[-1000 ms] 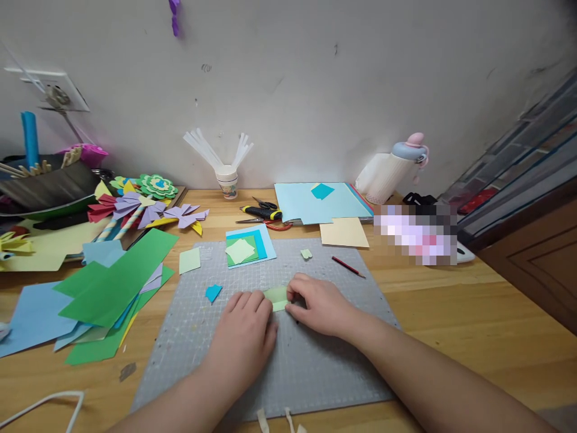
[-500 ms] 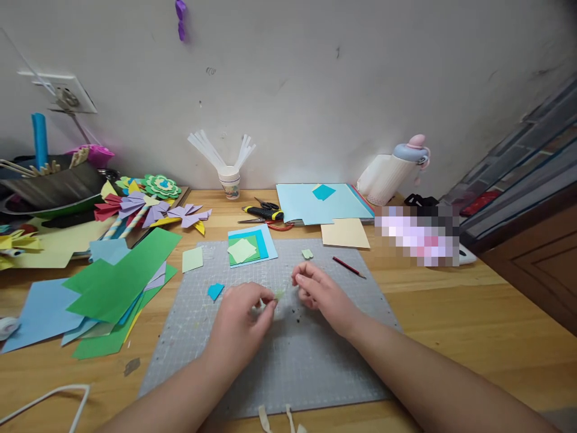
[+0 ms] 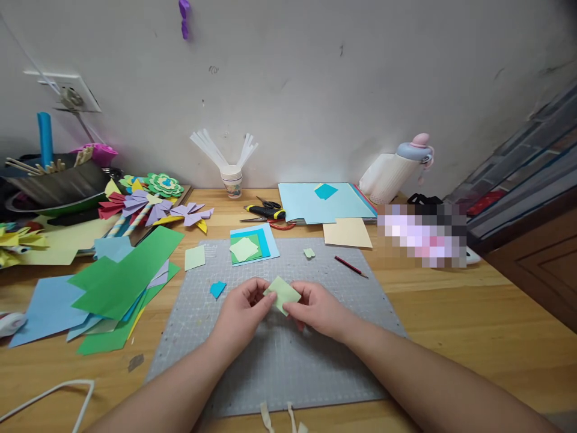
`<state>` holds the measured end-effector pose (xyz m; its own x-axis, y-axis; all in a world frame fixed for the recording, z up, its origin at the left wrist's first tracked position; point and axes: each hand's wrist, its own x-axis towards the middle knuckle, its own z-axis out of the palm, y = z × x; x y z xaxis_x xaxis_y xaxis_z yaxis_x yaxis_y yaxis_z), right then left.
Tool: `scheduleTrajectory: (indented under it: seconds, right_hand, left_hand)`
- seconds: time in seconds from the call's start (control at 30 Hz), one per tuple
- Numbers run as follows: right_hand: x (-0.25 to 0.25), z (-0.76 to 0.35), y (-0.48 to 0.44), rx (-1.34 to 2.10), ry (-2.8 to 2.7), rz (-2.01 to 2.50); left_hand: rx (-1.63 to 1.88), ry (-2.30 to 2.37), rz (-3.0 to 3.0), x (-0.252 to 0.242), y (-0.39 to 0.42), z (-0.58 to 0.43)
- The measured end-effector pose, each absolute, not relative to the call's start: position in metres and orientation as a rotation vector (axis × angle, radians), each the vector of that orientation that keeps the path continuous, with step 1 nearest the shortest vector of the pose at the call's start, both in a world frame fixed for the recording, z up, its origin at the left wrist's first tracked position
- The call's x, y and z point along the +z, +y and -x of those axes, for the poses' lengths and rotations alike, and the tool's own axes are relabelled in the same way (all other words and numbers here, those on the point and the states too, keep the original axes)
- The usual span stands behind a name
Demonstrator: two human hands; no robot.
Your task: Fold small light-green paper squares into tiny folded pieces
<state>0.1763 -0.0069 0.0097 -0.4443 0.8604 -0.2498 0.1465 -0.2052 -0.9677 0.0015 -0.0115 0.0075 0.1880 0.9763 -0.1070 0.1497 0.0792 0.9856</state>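
Between my two hands is a light green square of paper (image 3: pixel 282 294), held up above the grey cutting mat (image 3: pixel 288 373) with one corner pointing away from me. My left hand (image 3: pixel 243 307) pinches its left corner between thumb and fingers. On the opposite corner, my right hand (image 3: pixel 315 307) has its thumb on top and its fingers beneath. Left of the hands lies a small blue paper piece (image 3: pixel 218 289). A small light green cut piece (image 3: pixel 309 253) rests beyond the right hand. Another light green square (image 3: pixel 195 258) lies at the mat's far left corner.
Stacked paper squares (image 3: pixel 273 243) sit at the mat's far edge. A pencil (image 3: pixel 351 267) lies to the right. Behind are a cutter (image 3: pixel 265 211), scissors (image 3: pixel 265 201), a paper cup (image 3: pixel 232 182) and a bottle (image 3: pixel 396 168). Green sheets (image 3: pixel 130 276) pile up at left.
My right hand has come in from the right and now grips the paper's other corner. The light green square has turned its flat face toward me.
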Motion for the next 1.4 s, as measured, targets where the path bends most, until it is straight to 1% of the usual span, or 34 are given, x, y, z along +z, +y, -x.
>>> scheduleTrajectory:
  seconds: [0.27,0.47,0.67,0.73,0.9,1.1,1.2,1.3,1.4]
  right_hand:
    - [0.008,-0.176,-0.003,1.673,-1.378,1.173]
    - [0.005,-0.177,-0.003,1.616,-1.410,1.205]
    - [0.005,-0.184,-0.004,1.581,-1.575,0.950]
    - [0.006,-0.185,-0.004,1.475,-1.691,0.950]
    - [0.005,-0.185,-0.002,1.021,-1.989,1.057]
    - [0.006,-0.187,0.000,0.580,-2.288,1.151]
    - [0.006,-0.190,0.000,0.480,-2.405,1.169]
    - [0.008,-0.193,0.001,0.470,-2.476,1.140]
    - [0.010,-0.196,0.002,0.519,-2.516,1.127]
  left_hand:
    - [0.906,1.270,-1.345,0.009,-0.011,-0.001]
    - [0.836,1.349,-1.684,0.007,-0.010,0.003]
    - [0.914,1.317,-1.498,0.006,-0.005,0.004]
    - [0.916,1.319,-1.487,0.006,-0.003,0.004]
    - [0.879,1.340,-1.543,0.006,-0.002,0.004]
    - [0.770,1.396,-1.761,0.004,-0.004,0.005]
    - [0.709,1.378,-1.895,0.004,-0.005,0.005]
    - [0.641,1.333,-2.075,0.006,-0.008,0.004]
    - [0.443,1.273,-2.385,0.013,-0.013,0.003]
